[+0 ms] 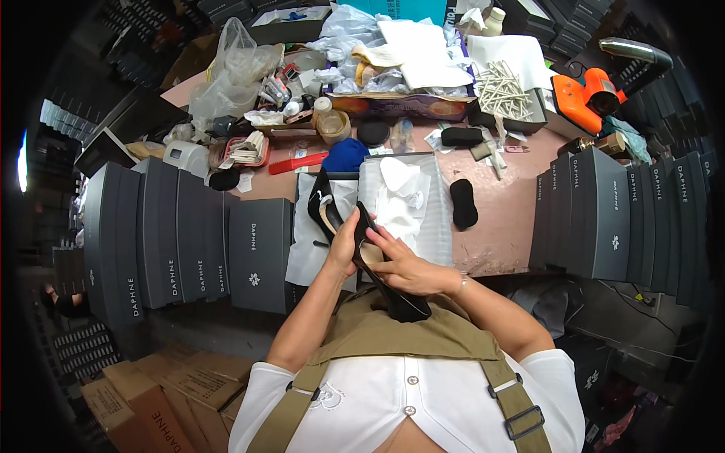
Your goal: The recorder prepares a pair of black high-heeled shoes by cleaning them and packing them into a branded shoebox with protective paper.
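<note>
Both my hands hold a pointed black pump [408, 305] upright in front of my apron, its toe pointing away from me. My left hand [344, 248] is closed round its left side near the toe. Across its right side and opening lies my right hand [414, 270], gripping it with the fingers along the edge of the pale insole. A second black pump [318, 198] rests on white paper [300, 245] in an open box, just beyond my left hand. Beside it, an open grey box part [442, 181] holds crumpled white tissue [399, 215].
Dark grey shoe boxes stand in rows at left [260, 257] and right [596, 211]. A black pad [464, 204] lies on the pink table [498, 241]. Farther back are a blue cloth [346, 155], a red comb [298, 163], a box of white sticks [502, 90] and an orange tool [578, 98].
</note>
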Demonstrator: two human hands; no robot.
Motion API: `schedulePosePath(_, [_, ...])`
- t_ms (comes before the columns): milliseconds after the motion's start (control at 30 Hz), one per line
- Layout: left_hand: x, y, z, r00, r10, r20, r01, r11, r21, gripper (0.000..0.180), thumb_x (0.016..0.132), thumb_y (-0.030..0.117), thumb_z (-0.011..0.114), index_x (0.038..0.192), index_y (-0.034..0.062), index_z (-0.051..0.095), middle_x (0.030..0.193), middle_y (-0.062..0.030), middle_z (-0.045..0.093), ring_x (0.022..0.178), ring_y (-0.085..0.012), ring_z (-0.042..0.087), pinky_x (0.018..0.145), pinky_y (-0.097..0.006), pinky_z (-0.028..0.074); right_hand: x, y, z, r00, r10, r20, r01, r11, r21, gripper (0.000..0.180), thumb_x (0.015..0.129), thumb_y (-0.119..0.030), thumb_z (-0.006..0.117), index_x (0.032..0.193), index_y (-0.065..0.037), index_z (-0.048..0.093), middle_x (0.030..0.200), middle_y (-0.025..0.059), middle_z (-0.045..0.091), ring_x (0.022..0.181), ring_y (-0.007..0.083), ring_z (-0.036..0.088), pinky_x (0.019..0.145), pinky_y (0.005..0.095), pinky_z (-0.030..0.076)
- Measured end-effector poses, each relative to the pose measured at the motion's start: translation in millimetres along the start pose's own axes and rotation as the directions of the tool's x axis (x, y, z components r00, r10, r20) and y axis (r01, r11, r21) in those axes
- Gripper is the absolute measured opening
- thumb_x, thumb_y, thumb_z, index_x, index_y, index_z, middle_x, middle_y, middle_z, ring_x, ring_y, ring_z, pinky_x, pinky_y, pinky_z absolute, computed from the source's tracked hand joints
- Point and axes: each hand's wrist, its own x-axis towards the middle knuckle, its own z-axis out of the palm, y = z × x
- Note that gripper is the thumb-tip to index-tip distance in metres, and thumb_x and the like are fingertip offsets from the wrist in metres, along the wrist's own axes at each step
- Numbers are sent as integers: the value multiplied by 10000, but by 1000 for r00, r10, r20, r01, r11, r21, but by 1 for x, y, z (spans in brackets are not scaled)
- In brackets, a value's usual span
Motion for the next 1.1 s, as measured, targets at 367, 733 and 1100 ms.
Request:
schedulePosePath(367, [-13, 30, 35, 942, 327, -78, -331, 942, -55, 677, 970, 562, 343, 1343, -2, 371, 1189, -163, 563, 1130, -249, 538, 988, -383, 412, -28, -12, 8, 849, 494, -185, -218, 648, 730, 525, 917, -134, 485, 1410, 15, 382, 912, 40, 555, 793, 109, 487, 744, 255, 442])
schedulePosePath(733, [-72, -30, 24, 843, -389, 370, 537, 608, -584, 522, 918, 481, 514, 1238, 68, 531, 1204, -160, 575, 1086, -341, 580, 947, -549, 451, 7, -17, 9, 882, 214, -420, -159, 974, 164, 535, 848, -120, 481, 1372, -18, 446, 1020, 217, 602, 909, 336, 551, 875, 396, 425])
schedulePosePath(1100, [-82, -34, 9, 867, -363, 341, 491, 516, -701, 379, 918, 323, 475, 1088, -1, 575, 976, -155, 620, 877, -312, 613, 812, -453, 516, 61, 155, -52, 924, 77, -375, -334, 640, -692, 582, 704, -125, 710, 1262, -140, 545, 1193, 136, 549, 1106, 311, 504, 840, 446, 395])
